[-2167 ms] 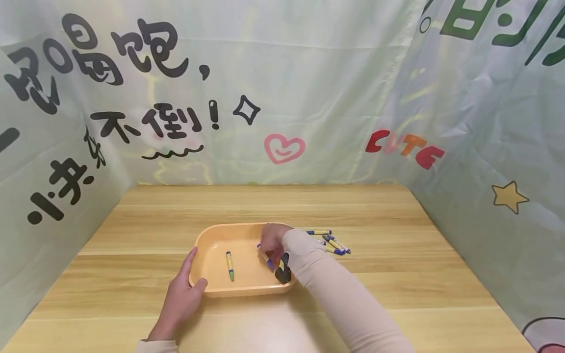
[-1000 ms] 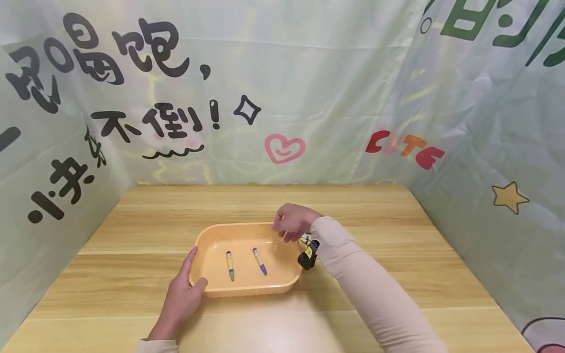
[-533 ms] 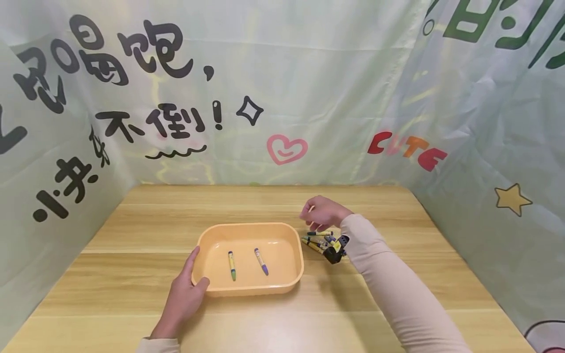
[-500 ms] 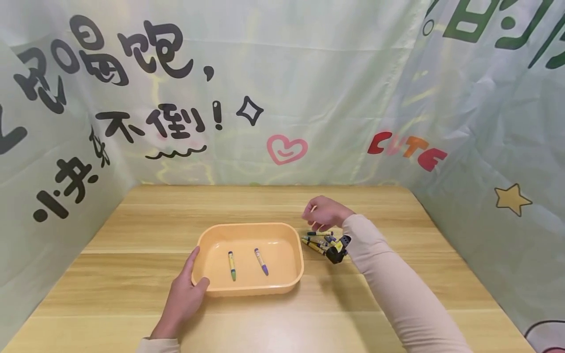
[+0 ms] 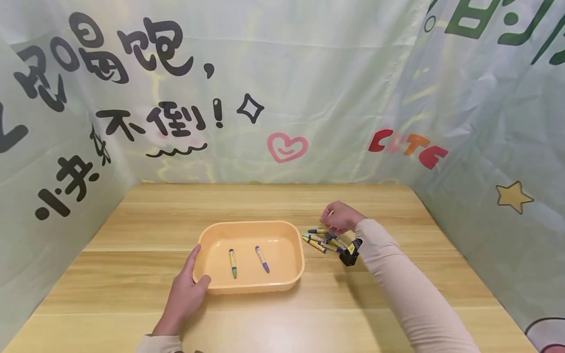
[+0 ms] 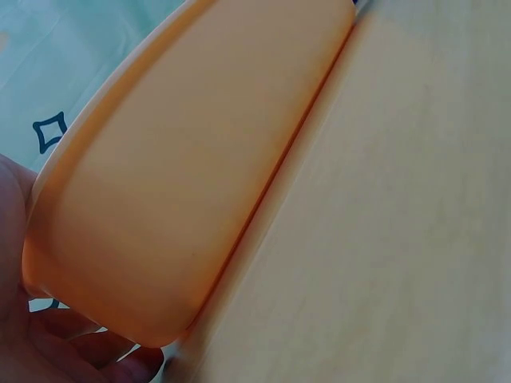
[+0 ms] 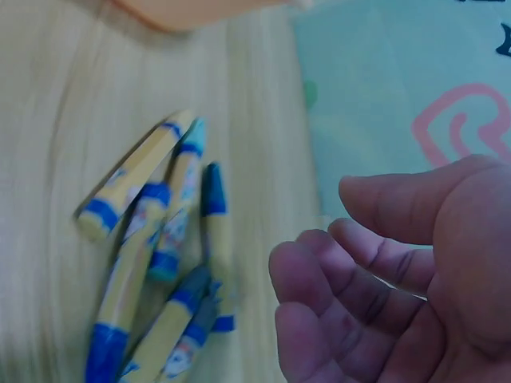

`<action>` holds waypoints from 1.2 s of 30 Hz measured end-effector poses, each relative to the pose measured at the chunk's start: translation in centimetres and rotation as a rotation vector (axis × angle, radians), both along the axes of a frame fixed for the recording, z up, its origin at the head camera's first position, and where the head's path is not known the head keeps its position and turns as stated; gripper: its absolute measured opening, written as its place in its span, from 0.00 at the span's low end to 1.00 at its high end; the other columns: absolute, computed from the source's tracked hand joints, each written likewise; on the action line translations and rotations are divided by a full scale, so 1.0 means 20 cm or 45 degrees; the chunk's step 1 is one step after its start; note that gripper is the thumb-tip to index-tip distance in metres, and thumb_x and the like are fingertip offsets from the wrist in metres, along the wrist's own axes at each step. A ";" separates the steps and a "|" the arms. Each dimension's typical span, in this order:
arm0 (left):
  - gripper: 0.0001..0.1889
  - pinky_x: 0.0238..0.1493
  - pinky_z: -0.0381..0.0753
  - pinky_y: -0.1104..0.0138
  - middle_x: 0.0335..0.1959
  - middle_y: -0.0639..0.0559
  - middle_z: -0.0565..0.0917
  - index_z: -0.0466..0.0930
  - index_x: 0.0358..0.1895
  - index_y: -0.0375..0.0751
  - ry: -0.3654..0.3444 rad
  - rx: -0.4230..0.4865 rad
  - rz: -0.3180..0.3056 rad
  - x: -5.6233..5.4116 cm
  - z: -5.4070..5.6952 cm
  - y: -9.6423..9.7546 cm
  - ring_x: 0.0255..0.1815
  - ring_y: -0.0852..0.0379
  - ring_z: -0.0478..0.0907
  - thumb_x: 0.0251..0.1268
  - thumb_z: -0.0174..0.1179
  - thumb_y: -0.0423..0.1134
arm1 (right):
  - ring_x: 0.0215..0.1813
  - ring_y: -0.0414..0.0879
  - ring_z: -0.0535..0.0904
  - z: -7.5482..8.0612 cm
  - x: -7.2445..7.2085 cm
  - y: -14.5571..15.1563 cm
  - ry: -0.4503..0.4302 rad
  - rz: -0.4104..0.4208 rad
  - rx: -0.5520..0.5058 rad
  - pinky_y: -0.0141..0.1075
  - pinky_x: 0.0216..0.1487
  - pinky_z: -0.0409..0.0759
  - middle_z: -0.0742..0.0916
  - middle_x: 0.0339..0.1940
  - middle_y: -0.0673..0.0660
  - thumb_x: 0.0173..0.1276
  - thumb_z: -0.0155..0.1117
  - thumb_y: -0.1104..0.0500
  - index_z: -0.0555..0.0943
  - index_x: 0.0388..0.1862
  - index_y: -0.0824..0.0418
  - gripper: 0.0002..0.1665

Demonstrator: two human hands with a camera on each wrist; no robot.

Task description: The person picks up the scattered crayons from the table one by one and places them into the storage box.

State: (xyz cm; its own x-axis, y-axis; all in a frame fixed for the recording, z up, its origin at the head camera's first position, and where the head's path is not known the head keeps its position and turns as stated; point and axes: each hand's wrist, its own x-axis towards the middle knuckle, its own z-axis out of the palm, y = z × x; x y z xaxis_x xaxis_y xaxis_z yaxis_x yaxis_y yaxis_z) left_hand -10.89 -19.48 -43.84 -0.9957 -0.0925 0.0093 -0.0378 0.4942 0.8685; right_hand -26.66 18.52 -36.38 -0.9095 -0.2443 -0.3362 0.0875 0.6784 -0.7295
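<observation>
A tray (image 5: 251, 289) with two crayons (image 5: 233, 264) inside is being gripped by the left hand (image 5: 187, 290); near loose crayons (image 5: 314, 244) on the desk (image 5: 115, 289), the empty, loosely curled right hand (image 5: 342, 217) is being poised, a pick-up seemingly being set up, a fingertip pinch being called for.
</observation>
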 end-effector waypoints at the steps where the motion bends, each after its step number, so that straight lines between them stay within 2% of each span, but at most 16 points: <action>1: 0.43 0.29 0.73 0.64 0.67 0.29 0.66 0.44 0.79 0.49 0.009 -0.001 -0.005 0.00 0.00 0.00 0.26 0.55 0.75 0.61 0.52 0.30 | 0.21 0.42 0.72 -0.01 0.00 0.01 0.010 -0.005 0.015 0.34 0.26 0.73 0.77 0.22 0.55 0.72 0.56 0.62 0.73 0.39 0.67 0.07; 2: 0.42 0.32 0.74 0.64 0.68 0.29 0.66 0.44 0.79 0.49 0.014 -0.002 -0.008 0.00 0.00 0.00 0.30 0.54 0.77 0.61 0.52 0.29 | 0.20 0.41 0.71 -0.02 0.00 0.02 0.019 -0.010 0.028 0.34 0.25 0.73 0.77 0.21 0.55 0.71 0.56 0.62 0.73 0.39 0.68 0.07; 5: 0.42 0.31 0.75 0.65 0.67 0.29 0.66 0.44 0.79 0.49 0.011 0.012 -0.010 0.00 -0.01 0.00 0.31 0.54 0.77 0.61 0.51 0.29 | 0.19 0.41 0.71 -0.07 -0.01 0.03 0.048 -0.016 0.079 0.34 0.24 0.75 0.78 0.19 0.55 0.70 0.57 0.63 0.74 0.37 0.67 0.06; 7: 0.43 0.27 0.74 0.66 0.68 0.29 0.65 0.44 0.79 0.50 0.003 0.024 -0.011 0.00 -0.01 0.00 0.25 0.57 0.75 0.61 0.52 0.29 | 0.19 0.42 0.73 -0.10 -0.01 0.04 0.075 -0.006 0.123 0.32 0.23 0.75 0.79 0.18 0.56 0.69 0.59 0.63 0.75 0.36 0.66 0.05; 9: 0.43 0.21 0.71 0.67 0.69 0.29 0.64 0.44 0.79 0.50 -0.003 0.028 -0.010 0.00 -0.01 0.01 0.18 0.59 0.68 0.61 0.52 0.29 | 0.19 0.42 0.75 -0.12 -0.02 0.05 0.092 -0.002 0.165 0.32 0.22 0.74 0.80 0.17 0.56 0.67 0.61 0.63 0.77 0.35 0.65 0.05; 10: 0.43 0.21 0.72 0.68 0.69 0.29 0.64 0.44 0.79 0.50 0.000 0.026 -0.012 0.00 -0.01 0.01 0.18 0.59 0.68 0.61 0.52 0.29 | 0.19 0.42 0.75 -0.13 -0.02 0.06 0.110 0.006 0.200 0.32 0.22 0.74 0.80 0.17 0.55 0.66 0.62 0.62 0.78 0.34 0.64 0.05; 13: 0.43 0.28 0.75 0.66 0.69 0.29 0.63 0.45 0.79 0.49 0.020 0.005 -0.011 0.00 -0.01 0.01 0.29 0.56 0.77 0.60 0.52 0.29 | 0.19 0.43 0.76 -0.16 -0.02 0.06 0.169 0.037 0.290 0.33 0.22 0.74 0.82 0.19 0.54 0.64 0.65 0.61 0.80 0.33 0.62 0.05; 16: 0.42 0.31 0.75 0.66 0.68 0.29 0.64 0.45 0.79 0.49 0.026 -0.002 -0.009 0.00 -0.01 0.01 0.31 0.55 0.77 0.61 0.52 0.29 | 0.20 0.43 0.76 -0.17 -0.02 0.06 0.234 0.056 0.376 0.35 0.25 0.74 0.83 0.23 0.53 0.64 0.66 0.60 0.82 0.31 0.59 0.04; 18: 0.43 0.23 0.72 0.68 0.68 0.29 0.64 0.45 0.79 0.50 0.011 0.007 -0.008 0.01 -0.01 0.01 0.20 0.59 0.71 0.61 0.52 0.29 | 0.22 0.44 0.76 -0.19 -0.01 0.05 0.259 0.054 0.410 0.37 0.28 0.74 0.83 0.25 0.52 0.64 0.67 0.60 0.82 0.30 0.58 0.04; 21: 0.43 0.15 0.66 0.70 0.69 0.29 0.63 0.44 0.79 0.51 -0.009 0.013 -0.009 0.01 -0.01 0.00 0.13 0.62 0.58 0.60 0.51 0.29 | 0.25 0.45 0.75 -0.21 0.00 0.04 0.275 0.054 0.451 0.39 0.34 0.74 0.84 0.26 0.51 0.64 0.68 0.59 0.83 0.28 0.56 0.05; 27: 0.43 0.15 0.65 0.70 0.63 0.29 0.70 0.44 0.79 0.52 -0.012 0.015 0.005 0.01 -0.02 0.01 0.12 0.63 0.57 0.60 0.52 0.29 | 0.28 0.46 0.75 -0.21 -0.01 0.04 0.380 0.070 0.514 0.41 0.36 0.74 0.83 0.25 0.50 0.65 0.66 0.57 0.83 0.26 0.58 0.09; 28: 0.43 0.14 0.64 0.71 0.60 0.29 0.73 0.44 0.79 0.52 -0.008 0.014 0.005 0.01 -0.01 0.01 0.12 0.63 0.57 0.60 0.52 0.30 | 0.28 0.46 0.75 -0.20 -0.01 0.04 0.396 0.072 0.523 0.41 0.35 0.74 0.83 0.24 0.51 0.66 0.65 0.56 0.83 0.26 0.58 0.10; 32: 0.43 0.16 0.65 0.70 0.62 0.30 0.71 0.45 0.79 0.51 0.009 0.010 -0.006 0.00 -0.01 0.01 0.12 0.64 0.55 0.60 0.51 0.30 | 0.28 0.46 0.75 -0.20 -0.03 0.06 0.399 0.053 0.482 0.39 0.33 0.74 0.83 0.25 0.52 0.67 0.62 0.56 0.80 0.23 0.60 0.14; 36: 0.43 0.18 0.68 0.68 0.68 0.30 0.64 0.45 0.79 0.51 -0.001 0.013 -0.002 0.00 -0.01 0.01 0.13 0.63 0.57 0.60 0.51 0.30 | 0.32 0.46 0.76 -0.19 -0.03 0.06 0.335 0.015 0.329 0.40 0.36 0.75 0.83 0.30 0.54 0.70 0.60 0.57 0.80 0.28 0.63 0.13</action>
State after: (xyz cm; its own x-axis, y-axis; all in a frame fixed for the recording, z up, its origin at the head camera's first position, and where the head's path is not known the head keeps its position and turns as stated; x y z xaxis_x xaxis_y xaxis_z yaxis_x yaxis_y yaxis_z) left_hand -10.92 -19.30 -43.97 -0.9958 -0.0913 0.0073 -0.0381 0.4854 0.8735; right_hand -27.27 19.70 -40.18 -0.9707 -0.1929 -0.1431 -0.0893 0.8428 -0.5307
